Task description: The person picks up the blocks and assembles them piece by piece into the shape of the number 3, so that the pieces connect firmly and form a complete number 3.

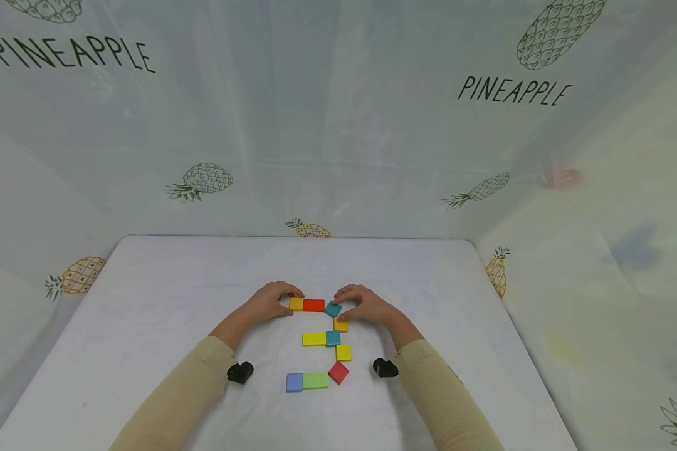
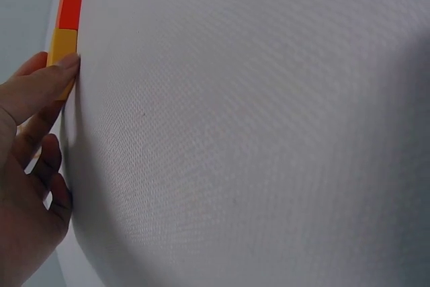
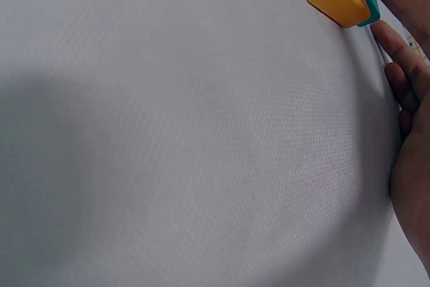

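Observation:
Small coloured blocks lie on the white table in a figure like a 3. At the top left end, my left hand point(image 1: 266, 303) pinches an orange-yellow square block point(image 2: 62, 44) between thumb and fingers. A red rectangular block point(image 1: 313, 305) touches its right side. My right hand point(image 1: 368, 307) holds a teal block point(image 1: 332, 309), turned at an angle, at the top right corner. Just below, an orange block point(image 1: 340, 326) sits near the right thumb. A yellow rectangle point(image 1: 314, 339) and another teal block point(image 1: 333, 339) form the middle bar.
Lower down come a yellow square point(image 1: 343, 352), a tilted red square point(image 1: 338, 373), a green rectangle point(image 1: 316, 380) and a blue square point(image 1: 294, 383). The white tabletop point(image 1: 163, 282) meets a pineapple-printed curtain point(image 1: 338, 125) behind. Black wrist devices point(image 1: 240, 373) sit at both sleeves.

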Demonstrator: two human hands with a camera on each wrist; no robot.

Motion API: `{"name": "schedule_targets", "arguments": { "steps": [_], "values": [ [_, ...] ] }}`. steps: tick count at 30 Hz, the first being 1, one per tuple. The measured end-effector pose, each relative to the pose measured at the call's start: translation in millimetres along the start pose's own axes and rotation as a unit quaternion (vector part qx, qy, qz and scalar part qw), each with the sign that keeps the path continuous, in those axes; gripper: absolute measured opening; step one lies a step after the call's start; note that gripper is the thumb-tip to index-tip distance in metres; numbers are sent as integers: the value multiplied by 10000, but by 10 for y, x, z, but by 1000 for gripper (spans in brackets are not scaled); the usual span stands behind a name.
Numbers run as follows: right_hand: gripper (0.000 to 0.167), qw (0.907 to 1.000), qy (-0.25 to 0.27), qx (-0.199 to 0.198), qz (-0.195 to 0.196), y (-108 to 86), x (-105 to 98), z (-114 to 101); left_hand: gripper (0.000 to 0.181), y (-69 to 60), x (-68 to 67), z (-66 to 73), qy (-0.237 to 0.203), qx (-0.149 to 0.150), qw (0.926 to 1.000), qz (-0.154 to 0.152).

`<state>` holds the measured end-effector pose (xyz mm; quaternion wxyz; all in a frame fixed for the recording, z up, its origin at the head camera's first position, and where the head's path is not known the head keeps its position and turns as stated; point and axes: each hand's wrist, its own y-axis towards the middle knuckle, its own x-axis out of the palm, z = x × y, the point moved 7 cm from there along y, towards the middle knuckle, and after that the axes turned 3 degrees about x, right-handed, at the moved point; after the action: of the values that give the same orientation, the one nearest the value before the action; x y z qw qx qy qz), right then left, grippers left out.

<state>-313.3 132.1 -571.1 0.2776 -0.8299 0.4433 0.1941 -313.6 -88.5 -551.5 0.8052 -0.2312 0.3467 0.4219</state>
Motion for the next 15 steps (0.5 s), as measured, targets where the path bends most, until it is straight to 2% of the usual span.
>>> {"name": "schedule_targets", "arguments": {
  "steps": [11,15],
  "values": [
    [27,10000,4,51,37,8,4,-14,40,-24,-4,-19,61,-60,9999,65],
    [28,9999,95,39,28,14,2,5,43,-35,1,-28,9,-170,9998,39]
  ]
}}
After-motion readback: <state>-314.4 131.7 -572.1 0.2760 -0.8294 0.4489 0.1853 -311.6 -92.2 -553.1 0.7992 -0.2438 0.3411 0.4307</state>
